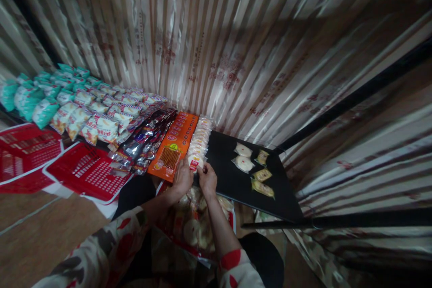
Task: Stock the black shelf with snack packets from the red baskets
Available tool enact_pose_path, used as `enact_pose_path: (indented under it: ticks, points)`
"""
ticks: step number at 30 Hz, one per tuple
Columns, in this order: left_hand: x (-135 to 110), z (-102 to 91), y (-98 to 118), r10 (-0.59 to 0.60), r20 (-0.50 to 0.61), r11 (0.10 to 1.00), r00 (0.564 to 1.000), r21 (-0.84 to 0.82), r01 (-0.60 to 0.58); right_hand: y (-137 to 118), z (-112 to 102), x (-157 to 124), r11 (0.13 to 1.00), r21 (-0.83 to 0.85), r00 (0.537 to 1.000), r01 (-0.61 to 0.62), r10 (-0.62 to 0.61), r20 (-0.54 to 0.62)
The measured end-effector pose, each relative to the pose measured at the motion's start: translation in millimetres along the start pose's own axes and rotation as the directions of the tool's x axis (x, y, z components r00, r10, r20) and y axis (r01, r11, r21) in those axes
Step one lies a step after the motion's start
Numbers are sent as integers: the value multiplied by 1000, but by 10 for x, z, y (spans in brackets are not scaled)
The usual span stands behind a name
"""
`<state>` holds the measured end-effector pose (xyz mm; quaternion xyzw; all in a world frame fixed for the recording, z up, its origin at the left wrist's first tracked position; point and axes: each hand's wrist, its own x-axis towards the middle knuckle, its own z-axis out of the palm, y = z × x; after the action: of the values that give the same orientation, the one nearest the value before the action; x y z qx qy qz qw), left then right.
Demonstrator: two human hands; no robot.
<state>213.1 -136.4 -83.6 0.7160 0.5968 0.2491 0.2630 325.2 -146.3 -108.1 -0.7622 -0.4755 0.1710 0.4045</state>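
Note:
Both my hands rest at the near end of a row of clear-wrapped round snack packets (pixel 199 141) lined up on a black shelf (pixel 232 180). My left hand (pixel 182 177) grips the front of the row from the left. From the right, my right hand (pixel 207 177) pinches the front packet with the red label (pixel 193 162). Orange snack packs (pixel 175 144) lie just left of the row. Below my hands sits a red-edged bag of more round packets (pixel 194 225).
Several loose small packets (pixel 251 166) lie on the shelf to the right. Dark foil packs (pixel 146 137), white-and-red bags (pixel 101 119) and teal bags (pixel 32 96) fill the shelf leftward. Red baskets (pixel 84 168) stand at left. A striped curtain (pixel 236 40) hangs behind.

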Motion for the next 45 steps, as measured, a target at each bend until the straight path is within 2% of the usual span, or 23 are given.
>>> enact_pose_path:
  ticks: [9,15,22,25,34,40,45]
  points:
    - [79,27,33,-6,-17,1000,1000,12,6,-61,54,57,999,35,998,-40,41,-41]
    - [105,82,7,14,-47,1000,999,-3,-14,-52,78,83,1000,-12,998,10,-11,-66]
    - [-172,379,-121,195,-142,980,971,-11,-198,-36,74,13,998,-52,995,39,-43,-88]
    - [-236,447,-170,250,-119,968,961,28,-249,-20,78,4,997,-68,996,30,-36,-83]
    - [-243,323,-185,292,1,953,956,83,-291,33,83,-7,998,45,997,38,-34,-74]
    - [-301,277,-172,342,-14,939,940,48,-341,80,78,-29,986,155,994,62,-47,-99]
    - [-475,313,-211,420,-80,907,904,47,-418,92,28,-235,976,215,984,46,-7,-179]
